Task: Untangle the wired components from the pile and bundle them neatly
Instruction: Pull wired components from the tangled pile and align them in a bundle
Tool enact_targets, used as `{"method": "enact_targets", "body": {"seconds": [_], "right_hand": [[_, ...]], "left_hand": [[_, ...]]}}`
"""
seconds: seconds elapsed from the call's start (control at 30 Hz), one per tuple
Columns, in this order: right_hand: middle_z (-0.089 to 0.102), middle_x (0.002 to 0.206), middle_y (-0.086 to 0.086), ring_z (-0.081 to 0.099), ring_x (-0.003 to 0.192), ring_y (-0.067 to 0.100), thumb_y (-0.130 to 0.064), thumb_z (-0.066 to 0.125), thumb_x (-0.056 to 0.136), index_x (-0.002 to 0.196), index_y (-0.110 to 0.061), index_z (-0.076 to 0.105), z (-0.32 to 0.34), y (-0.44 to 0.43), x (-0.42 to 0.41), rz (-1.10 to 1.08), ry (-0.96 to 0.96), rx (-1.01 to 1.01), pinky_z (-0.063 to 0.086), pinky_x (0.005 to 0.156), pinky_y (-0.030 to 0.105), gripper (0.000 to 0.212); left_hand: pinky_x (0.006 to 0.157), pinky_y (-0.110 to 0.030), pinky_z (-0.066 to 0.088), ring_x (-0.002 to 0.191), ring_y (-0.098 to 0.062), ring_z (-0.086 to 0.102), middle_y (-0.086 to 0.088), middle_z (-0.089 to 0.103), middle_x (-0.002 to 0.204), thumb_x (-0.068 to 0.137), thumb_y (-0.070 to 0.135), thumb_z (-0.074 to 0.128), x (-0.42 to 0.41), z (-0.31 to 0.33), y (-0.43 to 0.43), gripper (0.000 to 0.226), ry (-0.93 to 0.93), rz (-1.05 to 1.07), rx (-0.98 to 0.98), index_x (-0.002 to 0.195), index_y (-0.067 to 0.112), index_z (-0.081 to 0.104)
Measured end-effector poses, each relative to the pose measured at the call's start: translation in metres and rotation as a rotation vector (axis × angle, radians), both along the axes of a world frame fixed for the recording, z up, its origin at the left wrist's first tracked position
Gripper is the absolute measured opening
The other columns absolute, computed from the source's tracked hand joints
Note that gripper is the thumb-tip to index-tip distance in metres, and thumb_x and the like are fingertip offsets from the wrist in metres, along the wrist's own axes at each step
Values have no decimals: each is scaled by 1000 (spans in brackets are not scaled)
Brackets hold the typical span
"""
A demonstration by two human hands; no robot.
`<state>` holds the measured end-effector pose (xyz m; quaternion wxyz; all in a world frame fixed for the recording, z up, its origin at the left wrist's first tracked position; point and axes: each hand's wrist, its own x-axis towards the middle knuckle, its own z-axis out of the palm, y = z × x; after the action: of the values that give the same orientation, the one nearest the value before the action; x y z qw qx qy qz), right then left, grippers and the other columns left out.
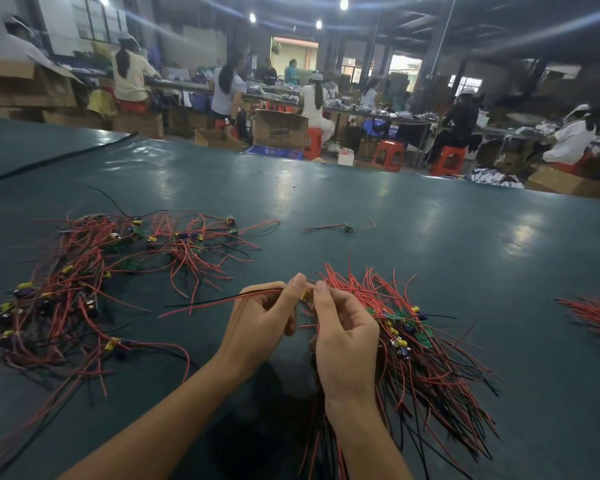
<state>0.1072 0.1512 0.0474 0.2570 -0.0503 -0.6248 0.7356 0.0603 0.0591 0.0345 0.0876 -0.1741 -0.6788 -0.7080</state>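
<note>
Left hand [260,323] pinches one wired component [303,295] at its yellow part, with its red and black leads trailing out left. Right hand [343,341] has fingers curled and pinches the same part. Sorted bundle [416,344] lies just right of and under the right hand. Tangled pile [84,289] sits well left. A single unit [347,228] lies ahead on the green table [413,209].

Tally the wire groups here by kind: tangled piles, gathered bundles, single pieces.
Tangled pile: 1
Gathered bundles: 2, near bundle, right-edge bundle
Single pieces: 2, lone piece, held piece
Total: 5
</note>
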Motion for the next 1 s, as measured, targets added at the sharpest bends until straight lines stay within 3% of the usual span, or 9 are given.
{"method": "enact_targets", "body": {"seconds": [0.07, 0.2, 0.4, 0.7, 0.87, 0.93, 1.0], "right_hand": [[70, 75, -5, 59, 68, 6, -27, 67, 91, 73, -22, 65, -1, 0, 0, -10, -33, -20, 51, 67, 38, 19], [63, 60, -12, 54, 56, 0, -31, 70, 88, 74, -18, 66, -2, -2, 0, 15, -93, -32, 45, 57, 24, 20], [61, 59, -8, 50, 53, 4, -31, 74, 85, 59, -30, 70, -2, 3, -3, 15, -196, -191, 41, 58, 26, 27], [53, 48, -10, 44, 45, 2, -21, 70, 89, 55, -18, 66, -2, 1, -3, 27, -133, -154, 37, 52, 23, 34], [64, 54, -3, 55, 49, 1, -15, 68, 91, 60, -14, 68, -3, -3, -2, 43, -89, -70, 43, 49, 14, 31], [66, 56, -3, 57, 53, 4, -15, 68, 90, 56, -17, 70, -3, -2, -4, 34, -111, -93, 47, 57, 21, 35], [69, 61, -1, 62, 62, 12, -16, 69, 90, 57, -22, 73, -3, -2, -6, 17, -130, -126, 53, 69, 37, 33]], "left_hand": [[50, -24, 43, 46, -15, 49, -7, 50, 48, 87, 48, 52, -1, 0, 0, 45, 15, 18, 6, 52, 22, 62], [48, -25, 42, 43, -16, 47, -8, 50, 46, 91, 44, 52, 0, 2, 0, 50, 30, -7, 30, 49, 15, 54], [52, -25, 43, 44, -19, 49, -5, 51, 44, 94, 38, 48, 2, 4, -2, 55, 54, -72, -12, 43, 18, 51], [52, -27, 40, 47, -19, 48, -9, 50, 46, 84, 52, 57, 3, 4, -1, 56, -10, -57, -45, 45, 13, 51], [46, -22, 40, 44, -16, 47, -7, 49, 46, 94, 23, 60, 2, 4, 3, 49, -2, -54, 33, 52, -2, 55], [45, -22, 39, 42, -15, 44, -5, 47, 44, 94, 18, 59, 2, 4, 4, 48, 7, -49, 56, 49, 3, 53], [46, -23, 37, 41, -15, 42, -3, 46, 43, 92, 22, 59, 2, 4, 5, 50, 24, -50, 47, 48, 0, 51]]}}
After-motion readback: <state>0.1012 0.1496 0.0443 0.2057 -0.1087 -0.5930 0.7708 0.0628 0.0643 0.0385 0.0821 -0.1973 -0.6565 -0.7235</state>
